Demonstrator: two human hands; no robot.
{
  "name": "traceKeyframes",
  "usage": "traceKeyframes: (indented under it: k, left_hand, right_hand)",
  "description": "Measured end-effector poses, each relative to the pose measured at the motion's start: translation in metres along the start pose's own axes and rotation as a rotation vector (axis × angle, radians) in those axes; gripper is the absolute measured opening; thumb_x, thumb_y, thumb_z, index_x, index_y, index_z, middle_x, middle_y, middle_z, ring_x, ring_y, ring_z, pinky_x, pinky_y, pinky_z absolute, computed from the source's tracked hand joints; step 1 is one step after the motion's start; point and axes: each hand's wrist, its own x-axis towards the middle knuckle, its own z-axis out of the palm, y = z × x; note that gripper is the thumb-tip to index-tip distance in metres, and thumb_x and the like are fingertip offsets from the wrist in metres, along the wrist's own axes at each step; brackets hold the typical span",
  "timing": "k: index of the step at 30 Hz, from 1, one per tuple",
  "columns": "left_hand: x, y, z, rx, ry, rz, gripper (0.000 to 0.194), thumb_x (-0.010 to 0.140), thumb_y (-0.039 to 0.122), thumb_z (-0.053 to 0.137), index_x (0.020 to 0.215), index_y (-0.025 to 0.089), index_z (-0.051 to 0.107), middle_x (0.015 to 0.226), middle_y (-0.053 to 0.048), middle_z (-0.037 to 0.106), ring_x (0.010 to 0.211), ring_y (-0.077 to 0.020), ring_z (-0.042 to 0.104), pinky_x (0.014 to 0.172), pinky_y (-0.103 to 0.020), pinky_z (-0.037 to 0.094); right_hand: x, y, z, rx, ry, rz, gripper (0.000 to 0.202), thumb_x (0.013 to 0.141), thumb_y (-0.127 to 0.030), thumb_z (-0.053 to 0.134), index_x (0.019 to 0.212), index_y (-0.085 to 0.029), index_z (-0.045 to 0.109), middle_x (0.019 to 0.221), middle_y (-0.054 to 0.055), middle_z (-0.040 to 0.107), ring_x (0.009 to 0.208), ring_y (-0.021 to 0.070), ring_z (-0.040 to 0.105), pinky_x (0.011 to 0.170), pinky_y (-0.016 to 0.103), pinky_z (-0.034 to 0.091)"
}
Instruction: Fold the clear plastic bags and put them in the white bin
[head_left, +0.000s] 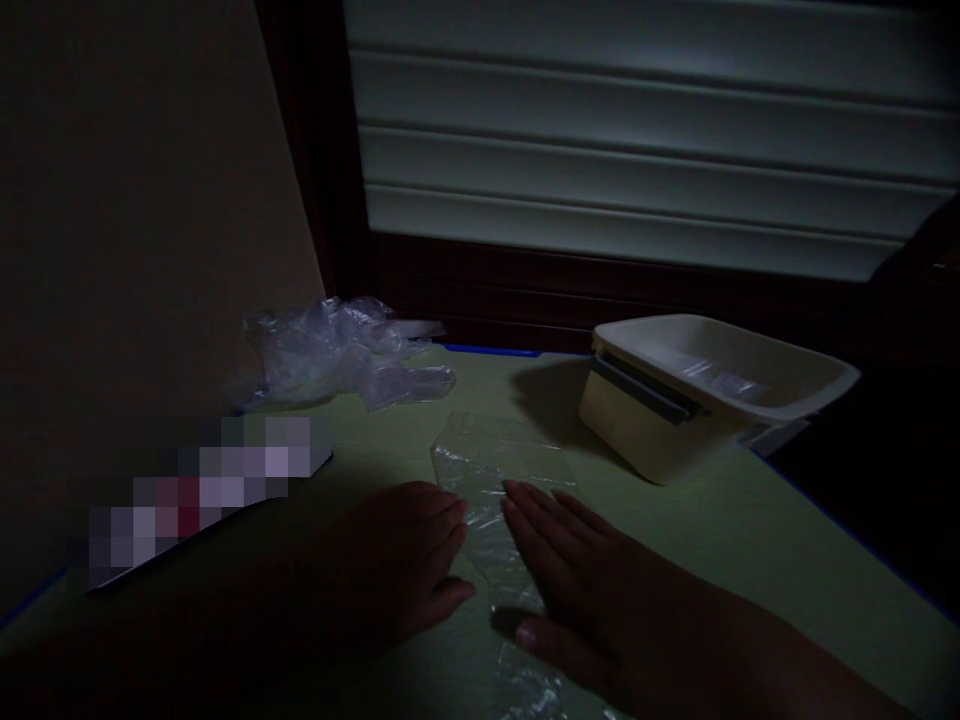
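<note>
So, left hand [412, 562] and right hand [596, 582], grips apart, touch clear plastic [484, 475] well inside the blue table edge [491, 350].

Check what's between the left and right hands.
Clear, wrinkled plastic on the green table lies between left hand and right hand, per the head view.

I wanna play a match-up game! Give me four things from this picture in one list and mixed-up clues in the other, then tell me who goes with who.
Things:
1. flat clear plastic
2. crumpled plastic pile
3. tub
4. tabletop

Clues:
A. cream, with an open top
B. green, with blue edging
C. spread out between the left hand and the right hand
D. bunched up at the far left

Right pairs: 1-C, 2-D, 3-A, 4-B
</note>
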Motion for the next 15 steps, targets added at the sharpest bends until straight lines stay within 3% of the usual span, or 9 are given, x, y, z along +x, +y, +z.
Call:
traceKeyframes:
  k: [5, 8, 11, 15]
  left_hand:
    - [0.001, -0.001, -0.002, -0.025, -0.012, -0.001, 0.016, 0.081, 0.027, 0.059, 0.085, 0.012, 0.060, 0.094, -0.011, 0.065, 0.082, -0.0217, 0.057, 0.077, -0.034, 0.045]
    - [0.002, -0.001, -0.002, -0.016, -0.028, 0.003, 0.013, 0.080, 0.025, 0.059, 0.085, 0.012, 0.059, 0.094, -0.009, 0.063, 0.083, -0.0221, 0.056, 0.076, -0.035, 0.045]
    - [0.003, -0.002, -0.003, -0.002, 0.005, 0.023, 0.010, 0.081, 0.022, 0.057, 0.085, 0.013, 0.056, 0.092, -0.009, 0.061, 0.081, -0.0218, 0.055, 0.074, -0.034, 0.044]
    - [0.004, 0.002, -0.005, -0.025, -0.004, 0.104, 0.005, 0.084, 0.016, 0.049, 0.084, 0.015, 0.054, 0.088, -0.005, 0.059, 0.077, -0.0190, 0.055, 0.070, -0.031, 0.043]
  right_hand:
    - [-0.004, 0.003, -0.010, -0.070, -0.088, 0.093, 0.068, 0.089, -0.045, 0.038, 0.138, 0.001, 0.025, 0.143, 0.026, 0.016, 0.132, 0.0362, 0.016, 0.103, 0.058, 0.022]
    - [-0.005, 0.004, -0.016, -0.065, 0.012, 0.069, 0.054, 0.086, -0.034, 0.051, 0.130, -0.004, 0.043, 0.137, 0.024, 0.037, 0.126, 0.0349, 0.033, 0.102, 0.052, 0.029]
    - [-0.007, 0.005, -0.022, 0.073, 0.103, 0.045, 0.026, 0.082, -0.021, 0.057, 0.107, -0.014, 0.060, 0.112, 0.012, 0.059, 0.102, 0.0238, 0.055, 0.090, 0.038, 0.044]
    - [-0.011, 0.003, -0.023, 0.365, 0.032, -0.111, 0.014, 0.080, -0.018, 0.061, 0.094, -0.021, 0.063, 0.098, 0.000, 0.061, 0.085, 0.0127, 0.058, 0.074, 0.021, 0.046]
